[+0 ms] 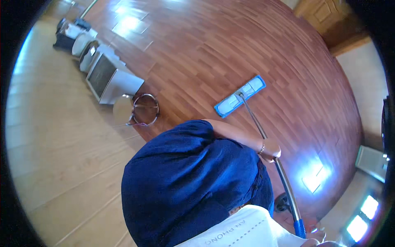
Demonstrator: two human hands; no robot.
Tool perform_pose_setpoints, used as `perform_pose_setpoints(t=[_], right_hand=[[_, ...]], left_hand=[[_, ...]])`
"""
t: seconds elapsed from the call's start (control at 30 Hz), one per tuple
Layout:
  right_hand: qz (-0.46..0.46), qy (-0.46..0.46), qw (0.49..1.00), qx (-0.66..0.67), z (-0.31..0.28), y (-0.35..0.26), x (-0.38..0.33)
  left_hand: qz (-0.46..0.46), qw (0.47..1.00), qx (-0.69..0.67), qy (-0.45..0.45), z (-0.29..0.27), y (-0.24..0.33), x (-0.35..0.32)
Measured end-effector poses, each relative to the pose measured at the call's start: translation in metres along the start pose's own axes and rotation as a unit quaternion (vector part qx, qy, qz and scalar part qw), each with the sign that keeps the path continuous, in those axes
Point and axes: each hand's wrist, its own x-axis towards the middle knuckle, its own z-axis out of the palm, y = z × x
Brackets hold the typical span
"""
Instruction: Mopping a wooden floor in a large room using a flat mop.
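Note:
My left hand (270, 150) is closed around the metal pole of a flat mop, with a bracelet at its wrist. The mop head (240, 96), white on top with a blue fringe, lies flat on the wooden floor. From it the pole (284, 181) slants down and right to a blue grip (299, 228). My right hand (316, 242) is at the upper end of that grip, closed on it; the lower picture edge cuts off much of this hand. A dark blue sleeve and white clothing fill the lower middle.
A round metal-framed stool (145, 109) stands left of the mop, beside a white box-shaped appliance (121, 86). Several more items line the pale wall (53, 156). A wooden door (325, 18) is at the upper right, and a white unit (370, 164) stands along the right side.

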Motion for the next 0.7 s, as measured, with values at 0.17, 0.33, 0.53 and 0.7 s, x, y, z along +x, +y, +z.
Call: perform_pose_setpoints(t=[0.17,0.33,0.53,0.7], right_hand=[[0.07,-0.304,0.921,0.233,-0.051,0.06,-0.012],[0.072,-0.134,0.931,0.331,0.058,0.104,-0.035],[0.231,-0.114,0.856,0.448,0.155,0.129,-0.051],[0.255,-0.189,0.822,0.473,0.198,0.14,-0.04]], left_hand=[[-0.126,0.99,-0.012,0.061,-0.048,-0.032,-0.053],[-0.213,0.959,0.055,0.182,-0.058,-0.081,-0.11],[-0.372,0.898,0.104,0.209,-0.074,-0.139,-0.194],[-0.406,0.852,0.163,0.288,-0.065,-0.163,-0.256]])
